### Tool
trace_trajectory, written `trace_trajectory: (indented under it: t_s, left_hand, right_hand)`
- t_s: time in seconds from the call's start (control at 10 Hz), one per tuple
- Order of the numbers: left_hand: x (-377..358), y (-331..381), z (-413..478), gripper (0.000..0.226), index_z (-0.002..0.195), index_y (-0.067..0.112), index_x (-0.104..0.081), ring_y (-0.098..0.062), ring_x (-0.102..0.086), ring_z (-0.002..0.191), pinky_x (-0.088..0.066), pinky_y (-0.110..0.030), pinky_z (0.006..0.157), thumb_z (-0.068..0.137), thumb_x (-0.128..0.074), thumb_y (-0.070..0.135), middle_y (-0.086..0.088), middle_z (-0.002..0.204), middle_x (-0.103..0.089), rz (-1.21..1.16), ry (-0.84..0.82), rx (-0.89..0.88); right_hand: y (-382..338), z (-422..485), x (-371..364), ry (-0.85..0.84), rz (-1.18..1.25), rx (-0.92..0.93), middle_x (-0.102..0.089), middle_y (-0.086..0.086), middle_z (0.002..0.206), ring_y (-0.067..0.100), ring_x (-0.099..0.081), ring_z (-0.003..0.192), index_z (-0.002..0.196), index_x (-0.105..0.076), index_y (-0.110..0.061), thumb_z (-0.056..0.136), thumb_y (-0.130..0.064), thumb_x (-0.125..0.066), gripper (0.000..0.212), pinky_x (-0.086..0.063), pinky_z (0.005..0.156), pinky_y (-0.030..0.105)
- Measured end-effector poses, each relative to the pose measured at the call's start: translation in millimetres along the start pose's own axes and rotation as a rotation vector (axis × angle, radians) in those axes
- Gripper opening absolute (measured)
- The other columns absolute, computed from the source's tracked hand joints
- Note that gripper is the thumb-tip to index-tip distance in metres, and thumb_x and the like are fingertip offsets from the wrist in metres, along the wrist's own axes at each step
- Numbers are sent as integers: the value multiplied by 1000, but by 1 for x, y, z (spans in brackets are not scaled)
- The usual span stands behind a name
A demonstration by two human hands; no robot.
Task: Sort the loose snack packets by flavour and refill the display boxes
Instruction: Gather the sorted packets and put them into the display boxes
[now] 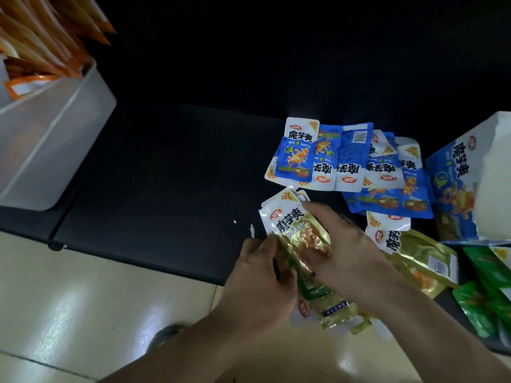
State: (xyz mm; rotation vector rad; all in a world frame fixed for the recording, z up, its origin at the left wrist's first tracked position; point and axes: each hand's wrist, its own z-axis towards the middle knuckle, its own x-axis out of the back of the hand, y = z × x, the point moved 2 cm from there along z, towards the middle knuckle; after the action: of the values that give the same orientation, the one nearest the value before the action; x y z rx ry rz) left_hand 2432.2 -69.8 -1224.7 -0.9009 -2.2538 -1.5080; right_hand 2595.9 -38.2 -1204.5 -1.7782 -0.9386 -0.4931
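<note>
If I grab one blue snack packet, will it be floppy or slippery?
Probably floppy: the blue packets are thin, flat pouches. Likely slippery, since their film looks glossy. Probably light; they lie fanned, overlapping one another.

Place: appearing to be a shop or its stockroom.
Stock: many identical branded blue packets are lying fanned on a black surface, gold packets and green packets piling beside them.
Display carton: a printed blue carton matching the blue packets is standing open at the right.
Bin: a grey tub is holding upright orange packets.
Floor: glossy pale tiles are reflecting light.
</note>
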Motion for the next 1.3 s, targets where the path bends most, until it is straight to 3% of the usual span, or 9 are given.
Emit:
trace_trajectory:
  t_s: [0.2, 0.4, 0.5, 0.6, 0.7, 0.9, 1.1, 1.2, 1.3]
  left_hand:
    - [-4, 2, -12, 46, 106, 64, -48, 18, -45, 112, -47, -9, 87, 94, -66, 24, 34, 121, -41, -158, 3, 9]
    - [-3, 4, 2, 38, 118, 49, -60, 5, -63, 104, -57, -23, 88, 91, -68, 23, 17, 119, -60, -293, 14, 16]
    - [6, 6, 7, 28, 99, 48, -57, 4, -65, 95, -57, -17, 77, 93, -69, 23, 24, 104, -65, -332, 28, 25]
    - [17, 15, 9, 29, 108, 52, -57, 5, -68, 99, -55, -16, 81, 101, -62, 24, 30, 105, -69, -418, -18, -22]
    - [26, 34, 6, 49, 141, 48, -47, -5, -70, 112, -58, -20, 89, 107, -54, 15, 17, 121, -73, -556, -94, -115]
    - [31, 60, 7, 60, 151, 44, -38, 5, -64, 120, -51, -9, 91, 107, -51, 6, 23, 129, -68, -533, -88, -200]
    - [22, 103, 3, 58, 156, 47, -26, 9, -55, 129, -45, -24, 114, 111, -43, 14, 22, 144, -58, -480, -173, -215]
    - [23, 134, -3, 59, 147, 60, -25, 20, -51, 124, -40, -5, 104, 110, -45, 18, 32, 145, -50, -346, -247, -229]
    - [23, 160, -8, 76, 156, 62, -6, 9, -52, 129, -43, -19, 107, 108, -52, 26, 33, 150, -45, -226, -304, -185]
  right_hand:
    - [-3, -7, -4, 266, -147, 132, -60, -1, 126, 30, -61, 117, 150, -45, -35, 82, -24, -80, 77, -53, 93, 44]
    - [-3, -10, -11, 347, -33, 264, -55, -5, 124, 18, -68, 94, 144, -51, -32, 80, -7, -81, 75, -62, 75, 38]
    - [-4, -11, -7, 368, 172, 201, -50, -13, 124, -13, -55, 108, 142, -54, -39, 83, -3, -79, 74, -46, 87, 4]
    - [-8, -12, 3, 400, 342, 168, -53, -15, 130, -5, -51, 126, 135, -51, -54, 84, -4, -79, 77, -40, 88, -3]
    - [-14, -14, 13, 356, 453, 136, -57, -18, 134, 2, -56, 127, 132, -46, -64, 87, -12, -79, 77, -52, 90, 11]
    - [-21, -20, 20, 237, 444, 99, -32, -20, 141, -25, -37, 120, 160, -18, -43, 101, -16, -59, 77, -39, 85, -4]
    - [-22, -40, 47, 155, 596, -12, -19, -36, 142, -43, -27, 108, 157, 9, -48, 109, -17, -41, 76, -35, 80, -9]
    - [-14, -61, 73, 137, 613, -43, 3, -41, 158, -38, 0, 131, 157, 11, -49, 109, -20, -41, 76, -15, 97, -10]
    - [1, -83, 94, 124, 609, -104, -11, -19, 170, -3, -13, 153, 161, 3, -46, 106, -25, -45, 76, -19, 124, 23]
